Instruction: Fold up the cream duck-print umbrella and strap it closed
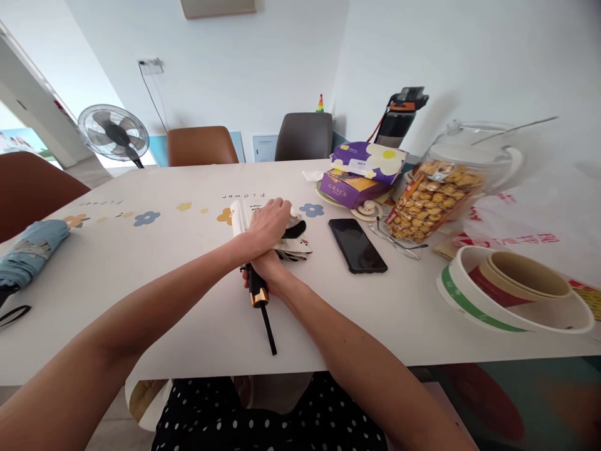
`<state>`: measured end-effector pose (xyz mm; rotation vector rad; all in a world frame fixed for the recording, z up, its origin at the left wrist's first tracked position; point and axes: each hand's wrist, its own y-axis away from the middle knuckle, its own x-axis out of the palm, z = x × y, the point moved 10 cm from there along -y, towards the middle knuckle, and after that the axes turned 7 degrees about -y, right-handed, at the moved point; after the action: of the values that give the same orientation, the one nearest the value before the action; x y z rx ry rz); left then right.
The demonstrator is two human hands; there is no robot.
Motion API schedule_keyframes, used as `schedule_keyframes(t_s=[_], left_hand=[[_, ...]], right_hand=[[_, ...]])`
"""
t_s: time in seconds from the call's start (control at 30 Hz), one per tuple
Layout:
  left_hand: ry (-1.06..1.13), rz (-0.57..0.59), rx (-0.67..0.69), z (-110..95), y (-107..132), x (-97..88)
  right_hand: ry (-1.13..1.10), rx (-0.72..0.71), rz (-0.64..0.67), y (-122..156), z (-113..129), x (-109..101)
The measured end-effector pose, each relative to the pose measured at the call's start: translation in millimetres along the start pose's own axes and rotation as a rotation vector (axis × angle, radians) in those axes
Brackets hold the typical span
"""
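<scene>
The left hand's [270,224] fingers curl down over the folded cream cloth of an umbrella [295,246], clasping it against the table [188,300]. Just nearer the person, the right hand [268,270] is clenched round the black handle [256,289], though the left wrist hides most of its fingers. The umbrella lies left of the phone [357,245], near it but not touching. Its long axis runs roughly parallel to the phone's. The handle, with its gold band, points at the near table edge, and the cloth end points away. A thin black strap [268,332] trails from the handle and stops short of that edge. Beyond the cloth end, left of the phone and farther off, the tablecloth bears the word "FLOWER" [244,195], upside down from here, among printed flowers. Behind the phone stands a purple box [350,188] marked "GRACE". To the phone's right are a snack jar [436,200] on its side and a white bag [516,219] with red characters I cannot read. Right of the phone and nearer, paper bowls [516,294] sit close to the edge. Far left of the phone a blue umbrella [30,254] lies at the table's end, with a broad stretch of bare cloth between it and the hands.
</scene>
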<state>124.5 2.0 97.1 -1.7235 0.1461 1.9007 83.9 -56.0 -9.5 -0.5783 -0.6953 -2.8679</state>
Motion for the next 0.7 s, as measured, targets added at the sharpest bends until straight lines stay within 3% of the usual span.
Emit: schedule_keyframes(t_s=[0.2, 0.4, 0.57, 0.7], left_hand=[[0.249, -0.139, -0.258, 65, 26, -20.9], [0.349, -0.250, -0.258, 114, 63, -30.4], [0.455, -0.397, -0.336, 136, 92, -41.3], [0.568, -0.393, -0.460, 144, 104, -26.0]], right_hand=[[-0.017, 0.076, -0.035, -7, -12, -4], [0.006, 0.118, -0.018, -6, -15, -4], [0.048, 0.119, -0.033, 0, -10, -5], [0.068, 0.133, -0.041, -2, -11, -7]])
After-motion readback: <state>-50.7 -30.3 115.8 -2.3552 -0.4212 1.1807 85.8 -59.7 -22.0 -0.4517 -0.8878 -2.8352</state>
